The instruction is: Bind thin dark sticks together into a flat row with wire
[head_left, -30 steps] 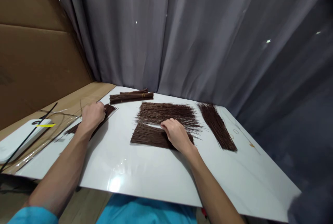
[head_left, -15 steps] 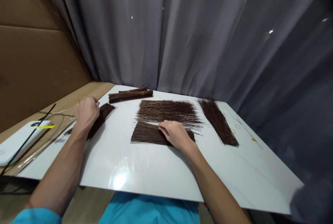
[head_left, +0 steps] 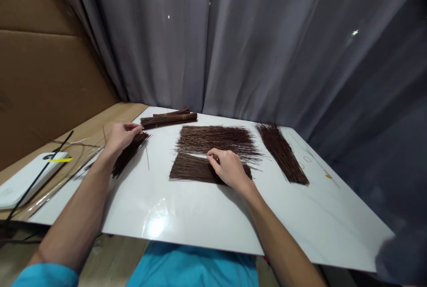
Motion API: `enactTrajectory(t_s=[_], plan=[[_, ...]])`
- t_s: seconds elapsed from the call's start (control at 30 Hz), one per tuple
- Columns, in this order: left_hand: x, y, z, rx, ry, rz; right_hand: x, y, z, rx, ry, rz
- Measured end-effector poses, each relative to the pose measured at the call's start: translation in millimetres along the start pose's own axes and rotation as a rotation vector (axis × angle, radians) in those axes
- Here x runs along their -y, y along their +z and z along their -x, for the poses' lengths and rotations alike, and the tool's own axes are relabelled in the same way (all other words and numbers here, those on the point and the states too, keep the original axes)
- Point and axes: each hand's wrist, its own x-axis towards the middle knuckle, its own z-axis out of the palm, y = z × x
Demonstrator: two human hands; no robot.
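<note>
My left hand [head_left: 122, 135] lies over a loose bundle of thin dark brown sticks [head_left: 128, 157] at the left side of the white tabletop [head_left: 200, 220], fingers pinched at the bundle's far end. One single stick [head_left: 147, 159] lies just right of that bundle. My right hand [head_left: 228, 167] rests on the near flat pile of sticks [head_left: 190, 169], with curled fingers pinching at the pile's far edge. A wider spread pile [head_left: 216, 138] lies right behind it.
Another stick pile [head_left: 282, 153] lies slanted at the right. Tied stick bundles [head_left: 168, 119] sit at the back left. Off the table's left edge are a white device [head_left: 23, 180], a black cable [head_left: 40, 167] and clear wrap. Grey curtain [head_left: 250, 46] behind; cardboard wall left.
My left hand came down from a raised fist and its fingers now reach along the left bundle. A single stick now lies beside it. My right hand stays on the near pile.
</note>
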Motion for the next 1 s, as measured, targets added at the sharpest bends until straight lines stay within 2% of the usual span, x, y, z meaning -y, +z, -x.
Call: enactTrajectory(t_s=[0.13,0.23,0.3,0.43,0.5,0.57,0.63,0.73,0.9,1.0], plan=[[-8.2,8.4,3.2,-0.044,-0.005,0.097,-4.7,8.7,-1.5,-0.008,0.032,-0.005],[-22.5,14.6,9.1,0.012,0.027,0.197,-9.5,10.4,-3.9,-0.039,0.089,-0.095],[-36.4,18.2,16.0,0.137,0.053,0.356,-11.6,9.9,-6.0,-0.073,0.118,-0.225],[-68.6,27.3,38.6,0.517,0.135,0.657,-7.9,11.8,-9.4,-0.040,0.184,-0.690],[-82.9,35.0,52.0,0.695,0.166,0.697,-1.5,15.4,-9.8,0.009,0.234,-0.958],[-93.6,44.2,63.5,0.795,0.185,0.716,6.0,20.1,-9.3,0.055,0.263,-1.151],[-99.9,52.8,71.1,0.813,0.173,0.741,12.4,24.9,-8.7,0.090,0.279,-1.245],[-102.2,61.4,74.5,0.781,0.144,0.794,17.6,30.6,-8.5,0.096,0.311,-1.258],[-98.9,65.7,70.6,0.763,0.089,0.858,16.1,31.4,-9.3,0.094,0.342,-1.123],[-98.8,58.1,70.4,0.820,0.158,0.790,10.3,25.4,-8.5,0.098,0.315,-0.975]])
